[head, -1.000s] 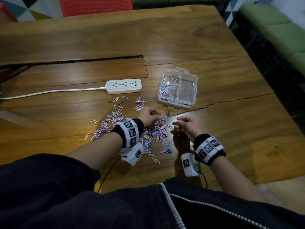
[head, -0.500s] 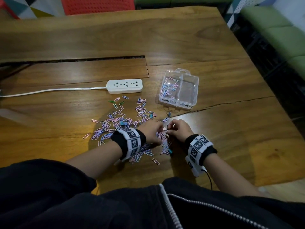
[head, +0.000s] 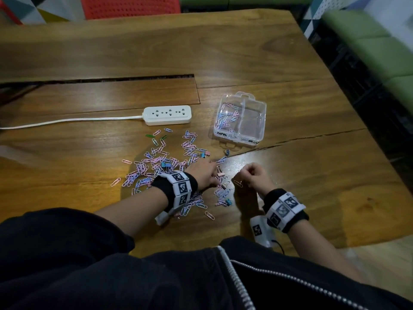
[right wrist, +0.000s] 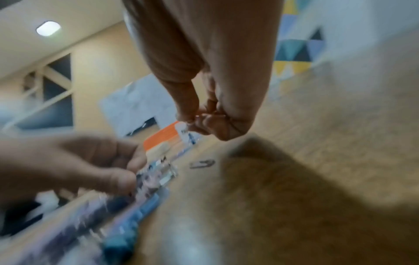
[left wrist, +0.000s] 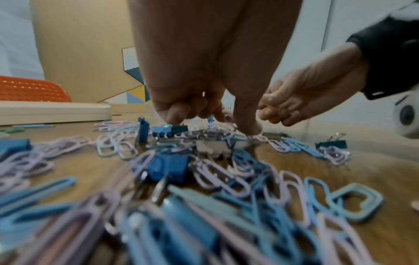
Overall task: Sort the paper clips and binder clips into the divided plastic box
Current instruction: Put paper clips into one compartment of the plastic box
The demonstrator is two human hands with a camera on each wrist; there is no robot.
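A pile of pink and blue paper clips (head: 161, 162) mixed with small binder clips (head: 165, 164) lies on the wooden table. The clear divided box (head: 263, 121) stands beyond it; its left compartment holds paper clips and its right compartment looks empty. My left hand (head: 215, 179) reaches down into the pile, fingers curled, and a pink paper clip (left wrist: 228, 118) shows between them. My right hand (head: 244, 175) hovers just right of the pile with thumb and fingers pinched on a thin clip (right wrist: 197, 116). One loose clip (head: 238, 183) lies under it.
A white power strip (head: 167, 115) with its cord sits left of the box. A long cable slot (head: 100, 80) cuts the tabletop behind it. A red chair (head: 129, 5) stands at the far side. The table's right edge (head: 380, 139) drops to green seating.
Half a second ago both hands met over the pile. My right hand has since drawn away to the right and lifted slightly. The left hand stays in the clips.
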